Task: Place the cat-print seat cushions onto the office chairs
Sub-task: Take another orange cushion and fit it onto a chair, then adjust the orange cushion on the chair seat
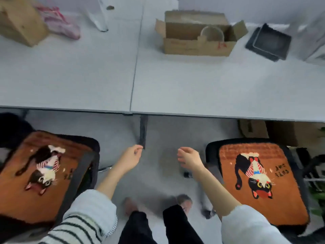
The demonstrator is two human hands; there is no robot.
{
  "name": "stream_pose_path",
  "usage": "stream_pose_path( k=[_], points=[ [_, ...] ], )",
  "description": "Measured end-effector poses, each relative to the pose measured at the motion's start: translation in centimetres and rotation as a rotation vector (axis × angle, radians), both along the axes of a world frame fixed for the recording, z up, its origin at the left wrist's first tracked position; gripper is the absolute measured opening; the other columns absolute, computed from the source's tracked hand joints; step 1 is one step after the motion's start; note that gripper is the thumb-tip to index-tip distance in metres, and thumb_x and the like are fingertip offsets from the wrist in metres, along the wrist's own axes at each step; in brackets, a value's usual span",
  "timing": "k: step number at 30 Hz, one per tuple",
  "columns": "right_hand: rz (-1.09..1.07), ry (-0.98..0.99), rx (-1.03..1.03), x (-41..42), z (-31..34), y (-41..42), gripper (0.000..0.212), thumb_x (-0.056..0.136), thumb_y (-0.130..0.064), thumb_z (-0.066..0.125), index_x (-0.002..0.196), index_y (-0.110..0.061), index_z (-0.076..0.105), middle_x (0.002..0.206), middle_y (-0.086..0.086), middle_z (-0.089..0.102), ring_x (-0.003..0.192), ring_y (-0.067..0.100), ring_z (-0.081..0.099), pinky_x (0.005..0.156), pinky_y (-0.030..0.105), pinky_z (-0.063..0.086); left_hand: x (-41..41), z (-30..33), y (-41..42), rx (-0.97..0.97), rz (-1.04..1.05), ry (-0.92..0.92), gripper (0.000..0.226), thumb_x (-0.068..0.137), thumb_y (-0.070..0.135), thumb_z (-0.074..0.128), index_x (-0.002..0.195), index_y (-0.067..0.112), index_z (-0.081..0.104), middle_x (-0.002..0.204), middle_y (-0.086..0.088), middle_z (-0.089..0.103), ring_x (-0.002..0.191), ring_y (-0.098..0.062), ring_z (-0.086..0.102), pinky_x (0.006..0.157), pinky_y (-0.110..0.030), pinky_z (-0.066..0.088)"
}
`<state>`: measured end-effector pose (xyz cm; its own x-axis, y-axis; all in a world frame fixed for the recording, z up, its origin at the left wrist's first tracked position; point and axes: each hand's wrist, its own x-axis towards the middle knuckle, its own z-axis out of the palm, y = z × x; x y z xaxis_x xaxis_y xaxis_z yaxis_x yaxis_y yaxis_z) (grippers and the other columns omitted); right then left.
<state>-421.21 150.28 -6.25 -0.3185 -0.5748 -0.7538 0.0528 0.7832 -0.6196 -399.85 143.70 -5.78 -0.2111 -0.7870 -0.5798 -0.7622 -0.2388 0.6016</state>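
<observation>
Two orange cat-print cushions lie on black office chairs. The left cushion [44, 175] covers the seat of the left chair [95, 143], with a dark strap or armrest crossing its right side. The right cushion [260, 182] lies flat on the right chair [211, 152]. Between the chairs, over the grey floor, my left hand [131, 157] and my right hand [188, 156] hang with loosely curled fingers and hold nothing. Neither hand touches a cushion.
A grey desk [158, 85] runs across the view ahead, its edge just beyond my hands, with a black leg [143, 131] below. On it stand an open cardboard box [197, 34], another box [19, 22], pink cloth [59, 22] and black trays [269, 42]. My feet stand between the chairs.
</observation>
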Motion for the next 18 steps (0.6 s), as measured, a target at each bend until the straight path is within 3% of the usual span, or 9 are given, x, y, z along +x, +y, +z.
stream_pose_path(
  k=[2, 5, 8, 13, 18],
  points=[
    [0.102, 0.040, 0.012, 4.3, -0.2, -1.7, 0.027, 0.092, -0.022, 0.055, 0.115, -0.008, 0.060, 0.089, 0.002, 0.060, 0.064, 0.013, 0.051, 0.059, 0.021, 0.037, 4.9, 0.3, 0.3, -0.015, 0.084, -0.021, 0.030, 0.098, 0.016, 0.043, 0.123, 0.011, 0.058, 0.121, -0.013, 0.063, 0.112, -0.027, 0.059, 0.090, -0.028, 0.042],
    [0.276, 0.044, 0.027, 11.5, -0.2, -4.3, 0.006, 0.092, -0.015, 0.054, 0.097, -0.015, 0.057, 0.072, 0.001, 0.057, 0.050, 0.007, 0.048, 0.042, 0.015, 0.036, 13.1, 0.5, 1.4, -0.037, 0.228, -0.046, 0.029, 0.097, 0.014, 0.045, 0.123, 0.011, 0.059, 0.120, -0.009, 0.064, 0.114, -0.024, 0.059, 0.093, -0.027, 0.041],
    [0.442, 0.013, 0.059, 18.8, -0.3, -6.6, 0.018, 0.090, -0.010, 0.050, 0.075, -0.017, 0.055, 0.063, 0.001, 0.049, 0.045, 0.009, 0.042, 0.035, 0.016, 0.030, 20.8, 0.8, 2.6, -0.021, 0.386, -0.033, 0.029, 0.097, 0.012, 0.043, 0.123, 0.008, 0.058, 0.123, -0.008, 0.062, 0.114, -0.024, 0.058, 0.093, -0.027, 0.041],
    [0.653, 0.021, 0.033, 29.3, -0.8, -10.6, 0.010, 0.092, -0.016, 0.051, 0.094, -0.017, 0.060, 0.072, 0.000, 0.057, 0.064, 0.014, 0.052, 0.056, 0.023, 0.041, 29.6, 0.5, 3.5, -0.018, 0.672, -0.073, 0.033, 0.099, 0.014, 0.039, 0.127, 0.009, 0.054, 0.127, -0.009, 0.059, 0.118, -0.024, 0.053, 0.092, -0.028, 0.041],
    [0.890, 0.064, 0.004, 36.3, -2.3, -15.9, 0.011, 0.091, -0.017, 0.051, 0.097, -0.014, 0.060, 0.068, 0.001, 0.056, 0.064, 0.019, 0.051, 0.059, 0.029, 0.043, 31.6, -1.8, 2.8, 0.030, 0.957, -0.057, 0.033, 0.097, 0.013, 0.040, 0.127, 0.008, 0.052, 0.129, -0.012, 0.056, 0.119, -0.026, 0.052, 0.095, -0.031, 0.041]
  ],
)
